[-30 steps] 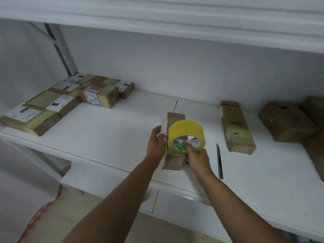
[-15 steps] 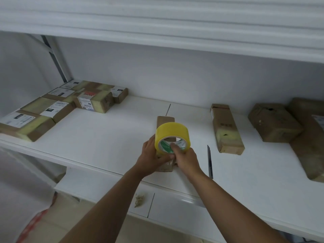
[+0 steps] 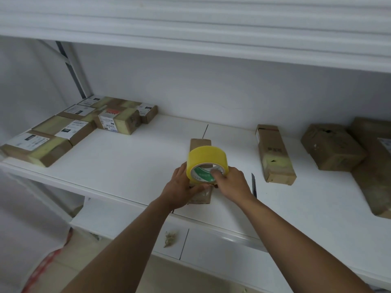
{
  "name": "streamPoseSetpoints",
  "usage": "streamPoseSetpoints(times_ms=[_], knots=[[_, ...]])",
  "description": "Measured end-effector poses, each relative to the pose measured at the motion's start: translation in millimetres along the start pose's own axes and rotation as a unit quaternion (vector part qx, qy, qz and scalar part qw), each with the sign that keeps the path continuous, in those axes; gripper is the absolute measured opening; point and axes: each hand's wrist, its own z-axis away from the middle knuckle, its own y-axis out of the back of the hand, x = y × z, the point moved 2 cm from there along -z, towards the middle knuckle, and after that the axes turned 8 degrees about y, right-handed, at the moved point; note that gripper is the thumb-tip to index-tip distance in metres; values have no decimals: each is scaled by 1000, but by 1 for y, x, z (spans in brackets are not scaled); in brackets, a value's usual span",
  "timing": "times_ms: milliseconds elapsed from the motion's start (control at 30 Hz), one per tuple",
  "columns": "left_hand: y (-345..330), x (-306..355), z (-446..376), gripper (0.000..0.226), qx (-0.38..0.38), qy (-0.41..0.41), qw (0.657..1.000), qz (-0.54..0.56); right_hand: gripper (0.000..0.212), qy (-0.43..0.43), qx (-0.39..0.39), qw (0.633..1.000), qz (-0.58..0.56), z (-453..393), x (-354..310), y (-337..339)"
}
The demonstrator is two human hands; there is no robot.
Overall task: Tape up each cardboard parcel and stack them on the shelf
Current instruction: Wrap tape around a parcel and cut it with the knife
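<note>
A narrow cardboard parcel [image 3: 200,143] lies lengthwise on the white shelf [image 3: 127,161], near its front edge. A yellow tape roll [image 3: 206,158] sits over the parcel's near half. My right hand [image 3: 231,185] grips the roll, fingers hooked inside its core. My left hand [image 3: 183,188] wraps round the parcel's near left side, thumb pressing just under the roll. Taped parcels with white labels [image 3: 69,132] lie in a group at the left end of the shelf.
A dark utility knife [image 3: 254,185] lies on the shelf just right of my right hand. A long parcel [image 3: 274,154] and several brown parcels [image 3: 332,146] lie at the right. A lower shelf [image 3: 211,246] juts out beneath, with a scrap of debris [image 3: 171,237] on it.
My left hand moved from the parcel's left side to its near end, under the roll. The roll shifted a little along the parcel. The camera view shifted, showing more of the right parcels.
</note>
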Motion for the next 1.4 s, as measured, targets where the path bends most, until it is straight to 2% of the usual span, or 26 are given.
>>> streamPoseSetpoints(times_ms=[100, 267, 400, 500, 567, 733, 867, 1000, 1067, 1167, 1233, 1400], knots=[[0, -1, 0, 71, -5, 2, 1000, -16, 37, 6, 13, 1000, -8, 2, 0, -1], [1, -3, -1, 79, -18, 2, 999, -41, 47, 39, 36, 998, -32, 4, 0, -3], [1, -1, -10, 81, -25, 14, 999, -30, 36, 1, 30, 984, -178, -1, 5, -6], [-1, 1, -12, 93, -17, 38, 999, -30, 43, -11, 15, 969, -247, 1, -1, -16], [-4, -1, -11, 96, -11, 42, 999, -29, 40, -26, 31, 965, -259, 1, -1, -21], [-5, -1, -10, 85, -18, 42, 999, -10, 23, -16, 26, 971, -236, -2, 4, -16], [0, 5, -8, 94, -30, 31, 993, -105, 26, -18, 37, 975, -220, -9, 15, 7], [0, 6, -10, 102, -42, 37, 991, -118, 31, -38, 58, 971, -227, -10, 36, 16], [-1, 3, -12, 102, -43, 41, 993, -100, 37, -55, 69, 949, -304, -7, 36, 7], [0, 2, -12, 98, -36, 44, 996, -71, 41, -89, 39, 891, -443, -2, 24, -15], [-2, 2, -12, 99, -29, 51, 996, -70, 42, -108, 24, 870, -480, 1, 18, -22], [-6, 5, -9, 97, -20, 46, 995, -86, 33, -104, 15, 905, -413, 0, 23, -13]])
